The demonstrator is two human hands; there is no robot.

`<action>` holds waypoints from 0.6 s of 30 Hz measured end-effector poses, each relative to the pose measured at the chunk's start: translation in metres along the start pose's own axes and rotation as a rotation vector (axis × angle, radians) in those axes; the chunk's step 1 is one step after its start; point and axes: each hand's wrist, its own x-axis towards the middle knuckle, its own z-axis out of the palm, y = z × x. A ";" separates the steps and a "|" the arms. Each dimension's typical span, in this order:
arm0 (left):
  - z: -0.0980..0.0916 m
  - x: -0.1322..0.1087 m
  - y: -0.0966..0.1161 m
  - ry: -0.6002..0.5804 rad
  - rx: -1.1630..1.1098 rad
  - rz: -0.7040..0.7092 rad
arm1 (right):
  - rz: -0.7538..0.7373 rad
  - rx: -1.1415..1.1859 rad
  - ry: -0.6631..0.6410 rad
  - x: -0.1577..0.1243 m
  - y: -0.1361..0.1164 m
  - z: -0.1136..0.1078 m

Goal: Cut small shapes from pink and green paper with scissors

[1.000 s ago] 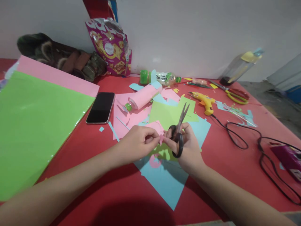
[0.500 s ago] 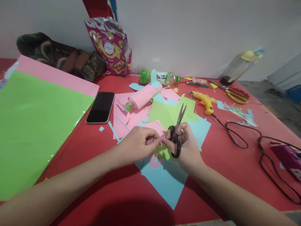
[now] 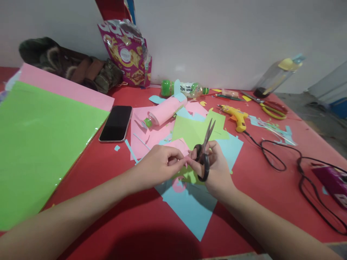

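My left hand [image 3: 159,165] and my right hand [image 3: 217,169] meet above a pile of coloured paper on the red table [image 3: 130,216]. Between the fingertips of both hands sits a tiny pink paper scrap [image 3: 186,159], pinched by my left fingers. Black scissors [image 3: 205,150] hang from my right hand's fingers, blades nearly closed and pointing up and away. Under the hands lie a light blue sheet [image 3: 189,206], a green cut piece [image 3: 187,176] and a pink cut-out [image 3: 178,185].
A phone [image 3: 116,123] lies left of pink paper and a pink-wrapped bottle [image 3: 165,111]. Big green [image 3: 40,144] and pink sheets fill the left. A yellow glue gun [image 3: 237,117] with black cable [image 3: 284,162], red-yellow scissors [image 3: 271,108], a snack bag [image 3: 126,54] and a bag stand behind.
The scissors' blades have closed slightly and tilted a little left. The pink scrap is more hidden between the fingertips. Both hands stay in the same place.
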 end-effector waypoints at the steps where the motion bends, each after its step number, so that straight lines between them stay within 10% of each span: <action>1: 0.000 0.000 0.000 -0.002 -0.001 -0.001 | -0.008 -0.002 -0.001 0.000 0.000 0.000; 18: -0.003 0.001 0.002 -0.083 -0.080 -0.066 | 0.003 0.011 -0.009 -0.001 0.000 0.000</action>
